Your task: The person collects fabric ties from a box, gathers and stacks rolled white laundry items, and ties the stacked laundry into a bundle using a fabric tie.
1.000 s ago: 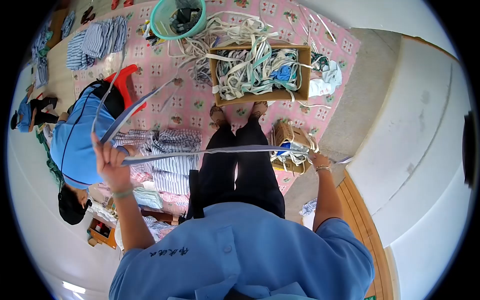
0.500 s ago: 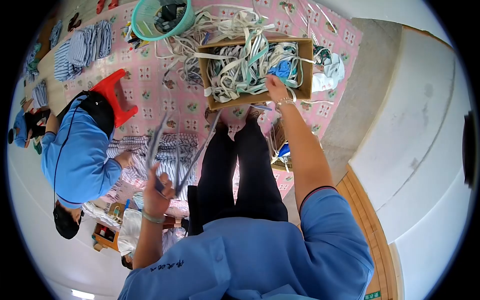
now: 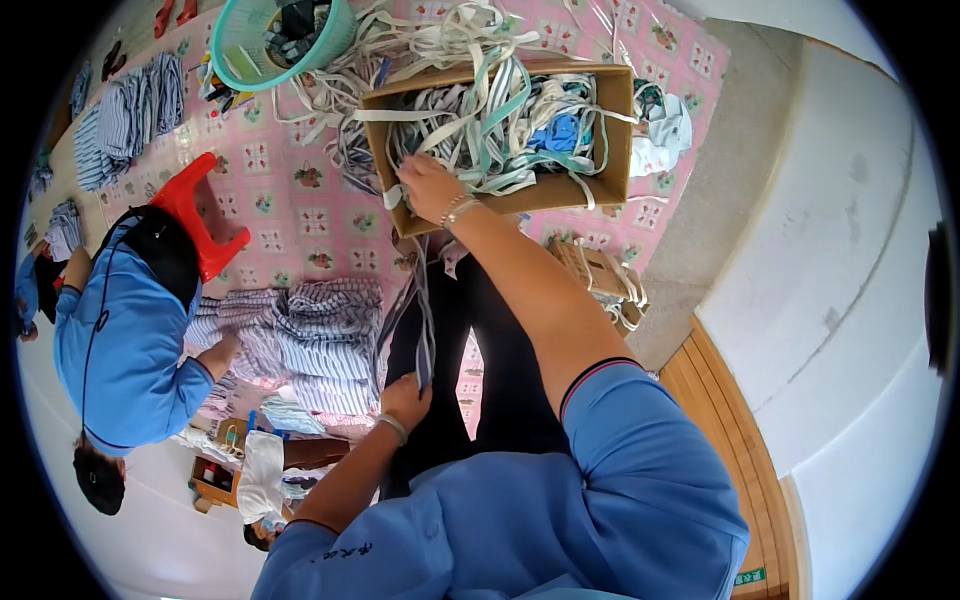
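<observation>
My left hand is closed on grey-blue fabric strips, which hang in front of my dark trousers toward the box. Reaching over the near left corner of an open cardboard box, my right hand has its fingers bent at the rim; whether they hold anything is hidden. Tangled white, grey and green strips fill the box, and some spill over its far side. A bright blue cloth piece lies among them.
A green basket stands beyond the box's left side. Folded striped clothes lie left of my legs. A person in blue works near a red stool. A smaller carton is on the right.
My right hand has moved left along the box's near side. My left hand has come down toward my lap with the strips gathered closer. The view has shifted right.
</observation>
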Demonstrator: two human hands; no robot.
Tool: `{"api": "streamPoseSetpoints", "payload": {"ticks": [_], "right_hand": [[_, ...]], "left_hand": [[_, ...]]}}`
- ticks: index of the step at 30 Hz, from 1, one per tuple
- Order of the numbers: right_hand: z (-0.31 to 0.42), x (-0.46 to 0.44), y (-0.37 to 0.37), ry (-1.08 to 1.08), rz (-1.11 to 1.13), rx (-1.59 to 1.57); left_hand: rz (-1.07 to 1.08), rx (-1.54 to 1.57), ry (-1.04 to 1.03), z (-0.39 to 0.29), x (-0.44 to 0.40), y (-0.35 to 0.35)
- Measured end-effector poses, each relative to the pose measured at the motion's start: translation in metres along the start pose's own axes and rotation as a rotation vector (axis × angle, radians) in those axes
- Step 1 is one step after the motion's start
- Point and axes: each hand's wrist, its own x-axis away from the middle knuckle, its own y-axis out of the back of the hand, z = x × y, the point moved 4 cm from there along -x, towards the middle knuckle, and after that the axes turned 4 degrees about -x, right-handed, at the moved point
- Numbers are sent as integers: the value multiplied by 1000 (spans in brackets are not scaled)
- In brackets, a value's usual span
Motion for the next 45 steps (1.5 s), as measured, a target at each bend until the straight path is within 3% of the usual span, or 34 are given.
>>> {"api": "streamPoseSetpoints", "payload": {"ticks": [2, 3, 7, 8, 10, 16, 19, 21, 25, 33, 35, 38, 40, 42, 43, 45], "right_hand": [[0, -21, -17, -9, 227, 448], [-4, -28, -19, 0, 233, 446], [-77, -39, -31, -387, 509, 759], [-103, -38, -28, -374, 396, 788], [-105, -33, 12, -372, 472, 806], [-122, 40, 125, -168, -15, 458], [-112, 81, 188, -292, -149, 339], [-121, 106, 206, -300, -218, 440], [-129, 132, 214, -376, -297, 637], [-82, 85, 181, -478, -487, 134], [-68, 62, 171, -148, -496, 394], [-88, 53, 153, -116, -392, 603], [-60, 49, 160, -147, -417, 518], [-13, 53, 168, -161, -472, 333], [19, 60, 168, -158, -458, 307], [83, 77, 168, -117, -393, 212]], "left_hand": [[6, -148, -48, 3, -4, -9], [2, -143, -40, 2, -6, -8], [-30, -132, -41, 3, -14, -4], [-19, -123, -38, 0, -16, 1], [-35, -86, -78, 4, -16, -3], [-78, -24, -95, 3, -13, -5], [-85, -29, -103, 0, -10, -3], [-69, -39, -100, 2, -12, -5], [-139, 5, -158, 0, -11, -2], [-64, -20, -107, 8, -12, -3], [-77, -11, -123, 9, -12, -3], [-79, 4, -99, 17, -14, -11], [-72, 8, -67, 21, -16, -13], [-61, 476, 188, 26, -21, -10], [80, 806, 241, 24, -28, -6], [227, 1293, 149, -19, -31, 50]]}}
